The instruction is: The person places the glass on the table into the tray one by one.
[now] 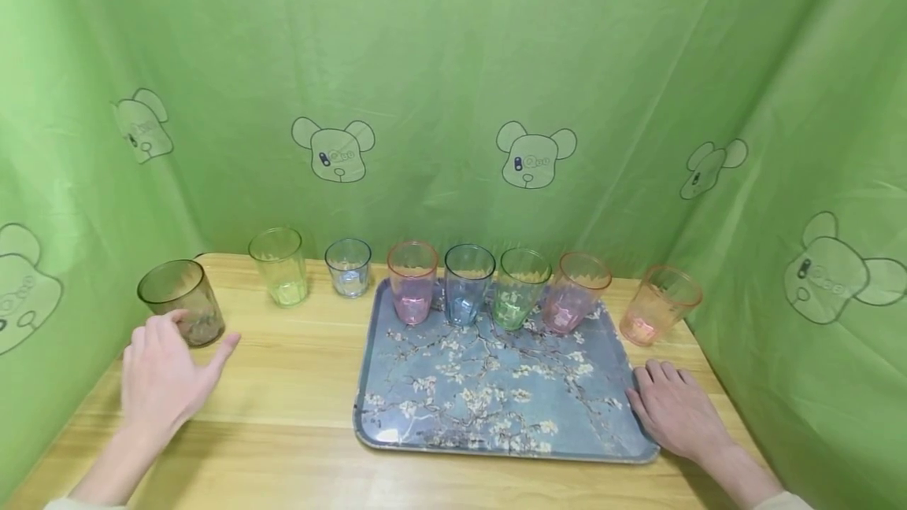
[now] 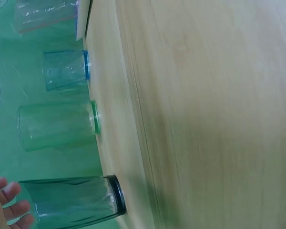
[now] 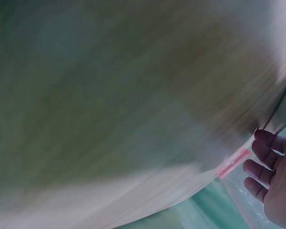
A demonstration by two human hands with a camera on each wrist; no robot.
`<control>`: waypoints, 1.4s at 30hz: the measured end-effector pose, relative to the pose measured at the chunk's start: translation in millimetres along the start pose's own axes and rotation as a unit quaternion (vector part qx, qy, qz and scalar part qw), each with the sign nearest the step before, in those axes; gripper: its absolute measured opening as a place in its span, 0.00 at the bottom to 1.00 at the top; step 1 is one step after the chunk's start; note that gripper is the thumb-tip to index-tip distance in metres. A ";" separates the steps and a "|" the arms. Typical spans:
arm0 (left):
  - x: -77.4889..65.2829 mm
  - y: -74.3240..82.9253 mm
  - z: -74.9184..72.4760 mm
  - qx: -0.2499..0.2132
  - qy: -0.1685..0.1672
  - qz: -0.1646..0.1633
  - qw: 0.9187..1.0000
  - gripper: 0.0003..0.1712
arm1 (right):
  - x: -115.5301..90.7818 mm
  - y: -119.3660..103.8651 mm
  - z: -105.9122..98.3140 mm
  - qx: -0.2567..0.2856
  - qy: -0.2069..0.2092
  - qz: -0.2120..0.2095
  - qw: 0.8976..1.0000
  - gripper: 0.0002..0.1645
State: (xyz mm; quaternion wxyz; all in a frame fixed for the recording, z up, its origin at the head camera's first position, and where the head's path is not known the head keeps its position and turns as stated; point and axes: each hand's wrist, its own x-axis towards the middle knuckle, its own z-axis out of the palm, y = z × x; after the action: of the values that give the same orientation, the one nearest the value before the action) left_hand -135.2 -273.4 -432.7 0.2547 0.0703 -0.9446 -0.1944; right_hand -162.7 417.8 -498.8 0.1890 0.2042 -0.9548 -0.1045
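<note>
Head view: four upright glasses, a pink glass [image 1: 413,286], a blue glass [image 1: 464,290], a green glass [image 1: 520,295] and a mauve glass [image 1: 572,297], were lined up along the far side of a flowered tray [image 1: 489,392]. Off it on the wooden table [image 1: 298,415] were seen a dark glass [image 1: 194,297], a yellow-green glass [image 1: 281,274] and a small blue glass [image 1: 350,274] at left, and an orange glass [image 1: 653,309] at far right. Judged by the row, four of eight were placed, four left apart. The relaxed right hand [image 1: 676,408] was laid beside the tray's right edge.

Left wrist view: the left hand [image 1: 166,372] was held at the dark glass, fingers loosely bent, not wrapped around it; contact could not be told.

Right wrist view: nothing was gripped by the right fingers.
</note>
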 end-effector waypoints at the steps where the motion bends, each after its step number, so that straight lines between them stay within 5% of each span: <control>1: 0.0 -1.4 -0.4 -0.001 -0.004 -0.008 1.000 0.49 | 0.2 0.0 -0.1 0.000 0.002 -0.001 1.000 0.13; 21: 11.3 -37.2 6.4 0.030 -0.054 -0.115 0.991 0.61 | 0.7 -1.2 -4.3 0.001 -0.004 0.003 1.000 0.14; 42: 31.6 -50.2 21.7 0.057 -0.057 -0.123 0.989 0.64 | -0.9 -2.0 -1.7 0.006 -0.010 0.016 1.000 0.14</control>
State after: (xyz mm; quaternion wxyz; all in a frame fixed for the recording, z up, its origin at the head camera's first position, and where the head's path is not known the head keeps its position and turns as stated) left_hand -171.7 -319.5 -455.9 0.1705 0.1887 -0.9514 -0.1738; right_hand -160.5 416.2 -498.2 0.1803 0.1891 -0.9603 -0.0982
